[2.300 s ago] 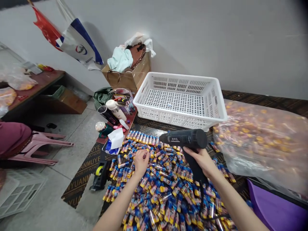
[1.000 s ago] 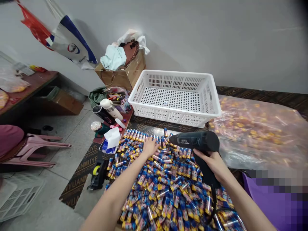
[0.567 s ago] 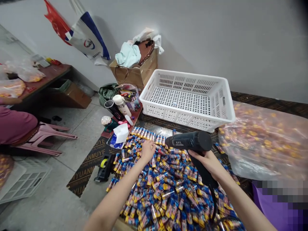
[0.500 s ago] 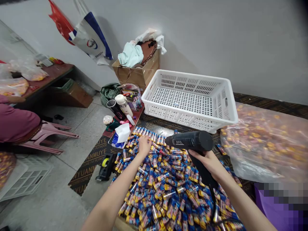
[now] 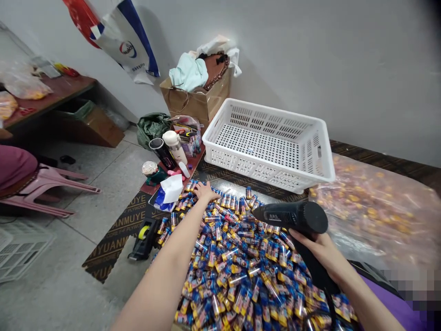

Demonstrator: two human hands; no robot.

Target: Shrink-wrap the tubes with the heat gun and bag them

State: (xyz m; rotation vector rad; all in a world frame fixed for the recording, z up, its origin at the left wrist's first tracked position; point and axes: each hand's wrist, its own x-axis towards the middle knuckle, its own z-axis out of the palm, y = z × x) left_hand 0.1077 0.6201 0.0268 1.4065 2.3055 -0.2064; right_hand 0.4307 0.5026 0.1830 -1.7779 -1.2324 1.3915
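Note:
My left hand (image 5: pixel 206 191) lies on small blue-and-yellow wrapped tubes (image 5: pixel 237 278) at the far end of a big heap, its fingers spread. Near its fingertips some tubes stand side by side in a row (image 5: pixel 229 201). My right hand (image 5: pixel 320 248) is wrapped round the handle of a black hair dryer (image 5: pixel 289 215). The dryer is held above the heap's right side, its nozzle pointing left toward the row. Its cord hangs down over the tubes.
Behind the heap stands a white plastic crate (image 5: pixel 268 142). A clear bag of orange-pink pieces (image 5: pixel 372 207) lies right. Left are a tape dispenser (image 5: pixel 144 239), a white paper (image 5: pixel 171 188), and bottles (image 5: pixel 175 146). Another person (image 5: pixel 15 168) sits on a pink stool (image 5: pixel 44 181).
My left hand has moved slightly up and left, and its fingers have spread. My right hand has drawn the hair dryer rightward and a little down, away from the row. The view has shifted.

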